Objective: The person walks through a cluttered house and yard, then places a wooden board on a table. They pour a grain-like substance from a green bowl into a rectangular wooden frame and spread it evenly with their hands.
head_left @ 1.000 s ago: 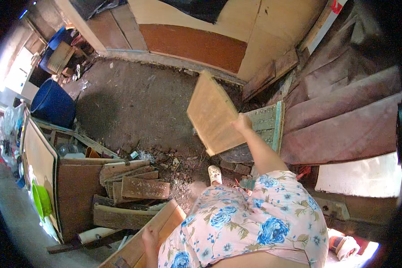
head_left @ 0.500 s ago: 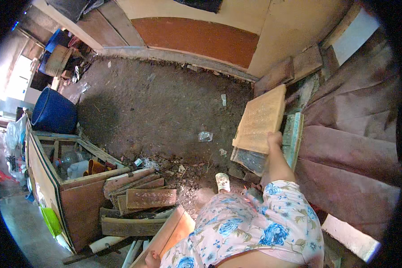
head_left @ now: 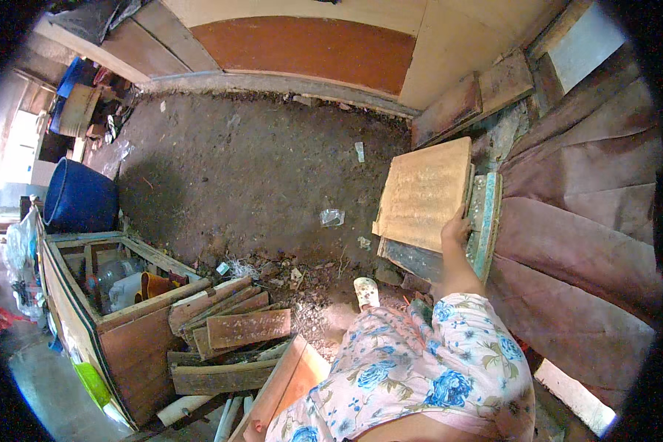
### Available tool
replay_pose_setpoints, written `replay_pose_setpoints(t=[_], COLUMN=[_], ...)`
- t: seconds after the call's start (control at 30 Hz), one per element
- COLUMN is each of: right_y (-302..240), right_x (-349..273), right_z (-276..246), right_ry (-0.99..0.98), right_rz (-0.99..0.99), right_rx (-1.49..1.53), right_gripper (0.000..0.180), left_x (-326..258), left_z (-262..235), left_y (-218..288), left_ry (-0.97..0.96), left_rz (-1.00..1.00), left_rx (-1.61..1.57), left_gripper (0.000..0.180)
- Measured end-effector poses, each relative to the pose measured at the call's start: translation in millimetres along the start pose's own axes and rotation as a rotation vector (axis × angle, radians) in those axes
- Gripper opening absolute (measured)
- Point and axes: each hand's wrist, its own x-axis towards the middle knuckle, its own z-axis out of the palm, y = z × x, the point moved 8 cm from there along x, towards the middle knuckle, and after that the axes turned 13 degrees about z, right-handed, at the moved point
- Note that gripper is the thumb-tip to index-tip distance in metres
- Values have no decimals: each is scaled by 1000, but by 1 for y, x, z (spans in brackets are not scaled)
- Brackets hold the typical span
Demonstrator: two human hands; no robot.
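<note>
My right hand (head_left: 457, 228) is closed on the right edge of a light yellowish wooden panel (head_left: 423, 193), which leans among other boards at the right. Directly behind it stand a dark panel (head_left: 412, 258) and a board with worn greenish paint (head_left: 485, 221). Down at the lower edge, only the fingers of my left hand (head_left: 255, 430) show. They curl over the edge of an orange-brown wooden board (head_left: 291, 383) beside my floral clothing, and the rest of that hand is out of the picture.
Several old planks (head_left: 247, 328) lie piled left of my legs. Beside them an open wooden crate (head_left: 144, 302) holds plastic bottles. A blue tub (head_left: 81, 195) stands behind it. Brown sheeting (head_left: 582, 214) hangs at the right. Litter dots the dirt floor (head_left: 265, 169).
The light panel has tilted slightly and shows more of its face, with my right hand still at its edge. The whole view has shifted a little. My left hand stays at the board.
</note>
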Motion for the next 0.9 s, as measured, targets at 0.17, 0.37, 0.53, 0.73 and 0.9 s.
replay_pose_setpoints(t=[0.17,0.37,0.53,0.73,0.9], right_y=[12,12,-2,-15,-80], right_x=[-21,-28,-37,6,-45], right_z=[10,11,16,74,36], right_ry=[158,228,113,-226,-332], right_rz=[-136,-40,47,51,-104], right_rx=[-197,23,132,310,167], right_gripper=[38,44,52,52,41], left_x=[-18,-24,-32,-41,-15], left_z=[42,30,24,-17,-20], left_y=[-36,-43,-39,-21,26], left_ry=[59,210,242,188,-72], left_rz=[-748,-593,-628,-506,-361], left_rx=[-1455,-1026,-1177,-429,370], left_gripper=[15,16,19,25,32])
